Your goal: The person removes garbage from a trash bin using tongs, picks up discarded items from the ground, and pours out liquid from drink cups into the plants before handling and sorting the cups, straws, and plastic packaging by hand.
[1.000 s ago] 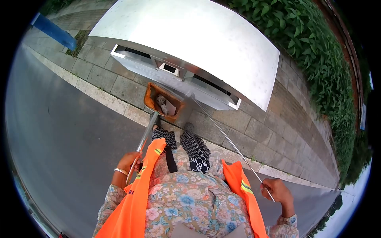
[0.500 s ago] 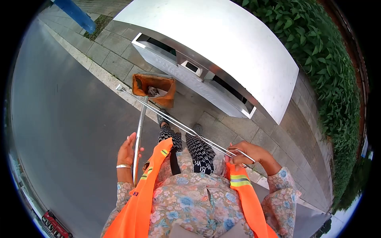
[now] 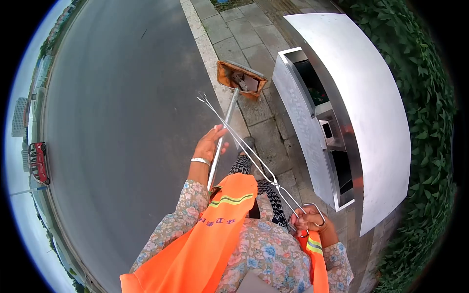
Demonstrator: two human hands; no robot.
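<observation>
My left hand (image 3: 211,143) rests against the metal pole (image 3: 225,126) of an orange-brown dustpan bin (image 3: 251,93), its fingers spread beside the pole. Inside that bin lie some crumpled grey litter and a flat pale piece. My right hand (image 3: 308,219) is closed around the looped handles of long metal tongs (image 3: 254,158). The tongs reach up and left, crossing over the pole, and their tips are slightly apart above the road.
A large metal litter bin (image 3: 361,97) with a white curved top and dark openings stands on the paved sidewalk (image 3: 264,134) to the right. Beyond it is a green hedge (image 3: 420,127). The grey road (image 3: 132,122) runs at the left, with a red vehicle (image 3: 38,163) far off.
The view has turned, so the litter bin now stands at the right. The tongs have swung from the litter bin towards the road. My left hand's fingers have opened on the pole.
</observation>
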